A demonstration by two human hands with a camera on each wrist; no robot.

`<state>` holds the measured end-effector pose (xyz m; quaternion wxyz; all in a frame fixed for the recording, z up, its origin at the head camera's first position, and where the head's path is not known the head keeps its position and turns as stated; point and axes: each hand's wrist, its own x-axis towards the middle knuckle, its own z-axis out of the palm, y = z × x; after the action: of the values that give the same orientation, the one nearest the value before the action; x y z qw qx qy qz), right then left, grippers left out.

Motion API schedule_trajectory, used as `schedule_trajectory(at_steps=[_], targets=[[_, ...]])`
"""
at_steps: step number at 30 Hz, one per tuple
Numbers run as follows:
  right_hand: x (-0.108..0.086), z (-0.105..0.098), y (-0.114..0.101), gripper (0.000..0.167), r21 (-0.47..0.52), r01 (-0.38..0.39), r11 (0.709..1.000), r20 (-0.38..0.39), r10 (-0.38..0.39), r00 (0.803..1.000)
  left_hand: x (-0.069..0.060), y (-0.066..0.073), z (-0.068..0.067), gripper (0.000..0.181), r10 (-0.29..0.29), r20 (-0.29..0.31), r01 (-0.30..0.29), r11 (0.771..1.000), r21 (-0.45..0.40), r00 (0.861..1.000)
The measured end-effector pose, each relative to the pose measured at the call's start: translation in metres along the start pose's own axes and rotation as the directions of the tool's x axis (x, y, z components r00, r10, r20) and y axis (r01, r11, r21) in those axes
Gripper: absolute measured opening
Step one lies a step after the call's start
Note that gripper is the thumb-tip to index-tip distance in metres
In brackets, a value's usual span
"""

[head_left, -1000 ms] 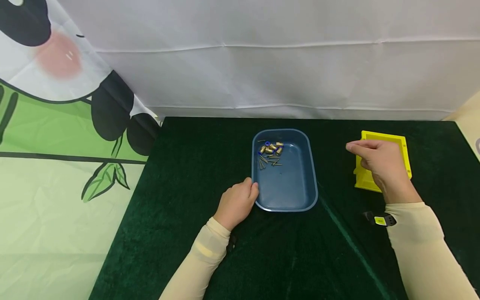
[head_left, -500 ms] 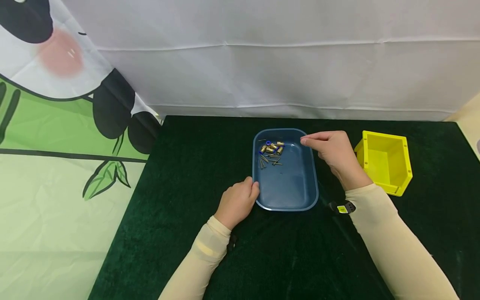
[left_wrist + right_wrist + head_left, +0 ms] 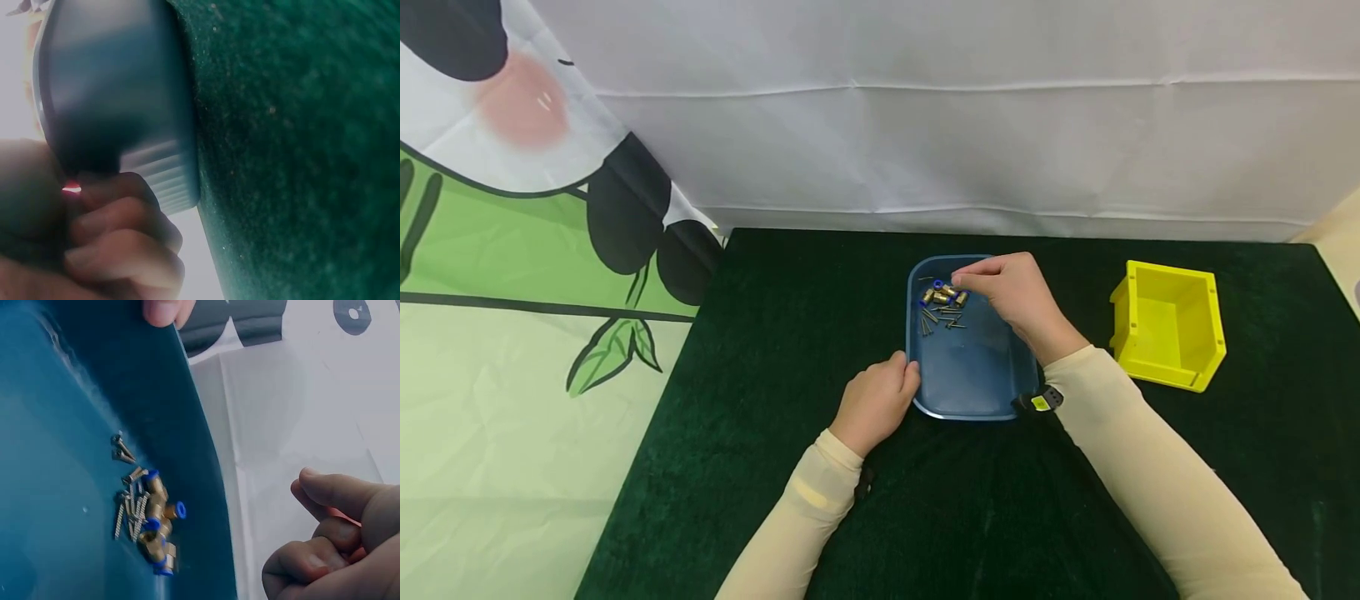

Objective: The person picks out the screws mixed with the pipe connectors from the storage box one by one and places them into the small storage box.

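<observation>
My left hand (image 3: 877,400) grips the near left rim of a blue plastic tray (image 3: 973,371); in the left wrist view its fingers (image 3: 128,253) curl against the tray's outside. Brass push-in fittings with blue collars (image 3: 942,298) lie heaped in the tray's far left part. Several small screws (image 3: 139,506) are beside them. Over the tray's far end hovers my right hand (image 3: 1015,296), near the fittings. The right wrist view shows its thumb and forefinger tips together, the other fingers curled, and nothing visible between them.
A yellow plastic bin (image 3: 1161,377) stands to the right of the tray, its inside bare in the head view. Dark green cloth (image 3: 790,333) covers the table. A white curtain (image 3: 962,158) hangs behind the far edge, and a printed panda cloth (image 3: 625,350) on the left.
My right hand has moved left from above the yellow bin to over the fittings in the tray. The left hand has kept its grip on the tray rim.
</observation>
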<state>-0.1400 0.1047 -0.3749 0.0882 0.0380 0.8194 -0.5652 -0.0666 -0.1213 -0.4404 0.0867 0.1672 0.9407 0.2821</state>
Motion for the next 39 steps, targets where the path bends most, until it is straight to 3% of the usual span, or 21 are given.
schedule_trajectory(at_steps=[6, 12, 29, 39], targets=[[0.010, 0.013, 0.004, 0.025, -0.009, -0.030, 1.000, 0.030, 0.030, 0.999, 0.000, 0.000, 0.000, 0.034, 0.002, -0.004, -0.002, 1.000, 0.004, 1.000], [0.017, 0.015, 0.002, 0.025, -0.012, -0.016, 1.000, 0.010, 0.016, 1.000, -0.001, 0.001, 0.000, 0.033, -0.002, -0.005, 0.002, 1.000, -0.003, 1.000], [0.030, 0.020, 0.024, 0.021, -0.178, -0.024, 0.984, 0.010, 0.026, 1.000, 0.000, 0.002, 0.001, 0.033, 0.010, -0.023, -0.010, 1.000, 0.016, 1.000], [0.036, 0.023, 0.028, 0.016, -0.226, -0.041, 0.973, 0.024, 0.048, 0.999, -0.001, 0.002, 0.000, 0.033, -0.001, -0.026, 0.002, 1.000, 0.022, 1.000]])
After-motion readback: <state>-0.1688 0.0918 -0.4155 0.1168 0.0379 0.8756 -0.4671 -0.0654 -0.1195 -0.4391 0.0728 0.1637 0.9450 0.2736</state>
